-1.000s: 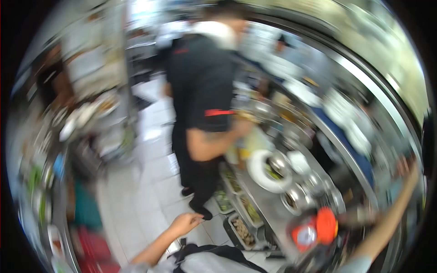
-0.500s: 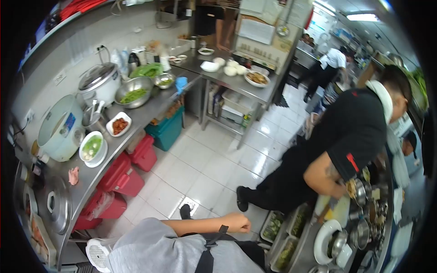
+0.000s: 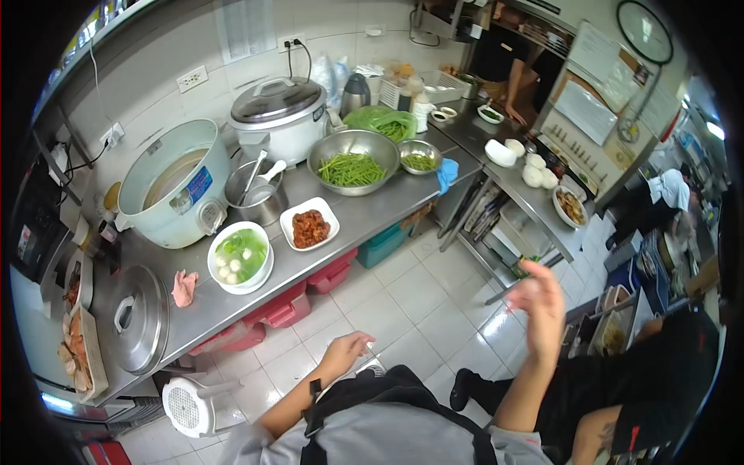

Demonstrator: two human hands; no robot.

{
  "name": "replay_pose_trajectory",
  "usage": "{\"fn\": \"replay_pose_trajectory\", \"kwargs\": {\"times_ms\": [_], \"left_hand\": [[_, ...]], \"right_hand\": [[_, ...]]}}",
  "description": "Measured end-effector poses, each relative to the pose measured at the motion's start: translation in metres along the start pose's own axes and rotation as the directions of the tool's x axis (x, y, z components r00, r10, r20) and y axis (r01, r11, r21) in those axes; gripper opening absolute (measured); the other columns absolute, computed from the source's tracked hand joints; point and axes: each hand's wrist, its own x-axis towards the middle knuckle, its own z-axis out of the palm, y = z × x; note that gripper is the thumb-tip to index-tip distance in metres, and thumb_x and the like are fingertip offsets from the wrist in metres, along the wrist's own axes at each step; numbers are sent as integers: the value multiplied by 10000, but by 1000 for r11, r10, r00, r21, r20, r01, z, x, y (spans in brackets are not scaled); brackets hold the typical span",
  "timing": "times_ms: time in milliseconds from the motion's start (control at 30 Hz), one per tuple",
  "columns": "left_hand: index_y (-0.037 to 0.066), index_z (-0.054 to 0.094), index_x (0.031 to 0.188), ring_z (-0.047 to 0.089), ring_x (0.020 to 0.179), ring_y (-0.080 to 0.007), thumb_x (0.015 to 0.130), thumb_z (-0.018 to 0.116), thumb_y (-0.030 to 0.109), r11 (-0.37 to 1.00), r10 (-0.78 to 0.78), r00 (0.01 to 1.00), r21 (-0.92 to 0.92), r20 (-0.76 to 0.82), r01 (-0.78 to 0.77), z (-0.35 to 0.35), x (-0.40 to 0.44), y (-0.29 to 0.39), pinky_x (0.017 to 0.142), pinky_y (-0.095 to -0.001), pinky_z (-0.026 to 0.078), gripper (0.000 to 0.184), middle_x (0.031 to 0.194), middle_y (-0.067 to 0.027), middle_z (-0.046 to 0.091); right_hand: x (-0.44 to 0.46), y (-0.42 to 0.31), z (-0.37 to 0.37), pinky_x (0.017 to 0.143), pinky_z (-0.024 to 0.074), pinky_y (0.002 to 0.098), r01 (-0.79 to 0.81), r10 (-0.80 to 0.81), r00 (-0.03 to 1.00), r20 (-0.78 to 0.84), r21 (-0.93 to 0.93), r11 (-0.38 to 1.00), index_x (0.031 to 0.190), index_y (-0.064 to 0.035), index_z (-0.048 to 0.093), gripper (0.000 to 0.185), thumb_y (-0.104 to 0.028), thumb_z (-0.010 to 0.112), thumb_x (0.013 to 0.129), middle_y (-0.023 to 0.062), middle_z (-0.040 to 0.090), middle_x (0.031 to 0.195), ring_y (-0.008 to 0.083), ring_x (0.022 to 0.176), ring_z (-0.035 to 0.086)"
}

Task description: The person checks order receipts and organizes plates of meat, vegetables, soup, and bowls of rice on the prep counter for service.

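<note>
My left hand [image 3: 346, 355] hangs in front of my body over the tiled floor, its fingers loosely extended and nothing in them. Raised further to the right, my right hand [image 3: 540, 310] has its fingers half bent and apart, also holding nothing. Neither hand touches anything. Nearest to the left hand on the steel counter [image 3: 194, 325] are a white bowl of green soup with pale balls [image 3: 241, 258] and a square white dish of reddish-brown food [image 3: 310, 228]. A crumpled pink cloth [image 3: 184, 287] lies beside the soup bowl.
Behind stand a large pale-green pot [image 3: 174, 186], a rice cooker [image 3: 279, 116] and a steel bowl of green beans [image 3: 353, 163]. Red bins [image 3: 283, 308] sit under the counter. A white stool [image 3: 190, 407] is at lower left. A co-worker in black [image 3: 659, 380] bends close on my right.
My view has swung left toward the counter. Both my hands now show, the right one raised; before, one forearm with a closed hand crossed my front. The co-worker now appears lower right.
</note>
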Motion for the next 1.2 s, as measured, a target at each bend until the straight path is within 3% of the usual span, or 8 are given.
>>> {"fn": "replay_pose_trajectory", "kwargs": {"times_ms": [167, 333, 467, 533, 600, 733, 900, 1200], "left_hand": [[34, 640, 1016, 606, 671, -183, 968, 395, 273, 990, -128, 945, -90, -302, 106, -42, 19, -42, 671, -312, 482, 346, 739, -113, 635], [26, 641, 986, 592, 696, -183, 975, 382, 300, 968, -250, 783, -159, -570, 194, -74, 20, -50, 684, -312, 467, 377, 737, -115, 628], [38, 640, 992, 539, 703, -152, 982, 386, 310, 962, -271, 158, -259, -950, 90, -133, 12, -75, 666, -293, 440, 373, 786, -69, 620], [56, 599, 1091, 529, 816, -156, 983, 368, 359, 947, -294, -2, -291, -956, -132, -173, 3, -86, 729, -296, 431, 395, 929, -58, 606], [71, 522, 1236, 537, 1016, -204, 960, 370, 442, 917, -381, -60, -369, -923, -152, -208, 2, -80, 839, -374, 446, 487, 1127, -105, 570], [105, 392, 1373, 465, 1153, -227, 963, 337, 469, 855, -438, 159, -465, -885, -230, -268, 9, -94, 974, -373, 365, 552, 1257, -135, 488], [56, 314, 1412, 425, 1209, -195, 986, 311, 403, 745, -388, 521, -592, -760, -308, -311, 15, -93, 1024, -313, 321, 550, 1322, -115, 435], [36, 317, 1407, 355, 1299, -214, 992, 313, 359, 766, -331, 720, -619, -610, -173, -336, 17, -66, 1078, -331, 266, 526, 1412, -116, 371]], "right_hand": [[92, 103, 90, 685, 492, 243, -267, 290, 717, 634, -134, 954, 1178, -23, 551, 274, -138, 518, 931, 56, 633, 853, 103, 737, 580], [126, 216, 197, 740, 485, 254, -357, 423, 241, 874, -325, 876, 1214, -47, 534, 309, -113, 533, 912, 67, 632, 940, 108, 792, 580], [128, 283, 267, 794, 475, 265, -208, 343, 48, 938, -326, 922, 1276, -85, 479, 377, -177, 519, 912, 88, 611, 1028, 143, 926, 586], [122, 302, 302, 843, 466, 289, -339, 379, -19, 925, -362, 868, 1321, -94, 432, 431, -247, 514, 927, 114, 572, 1150, 168, 1031, 565], [111, 307, 333, 944, 401, 360, -488, 476, 81, 875, -382, 785, 1398, -107, 311, 547, -369, 459, 941, 153, 462, 1286, 220, 1145, 484], [89, 296, 385, 1061, 270, 427, -639, 590, 219, 777, -343, 689, 1464, -134, 155, 673, -520, 350, 948, 174, 305, 1432, 294, 1305, 320], [76, 308, 422, 1042, 272, 362, -778, 599, 317, 735, -159, 607, 1468, -184, 187, 575, -464, 279, 975, 27, 292, 1459, 229, 1283, 345], [78, 273, 444, 1054, 283, 320, -832, 625, 382, 681, -40, 553, 1445, -200, 266, 475, -383, 258, 1007, -6, 338, 1433, 138, 1274, 353]]}}
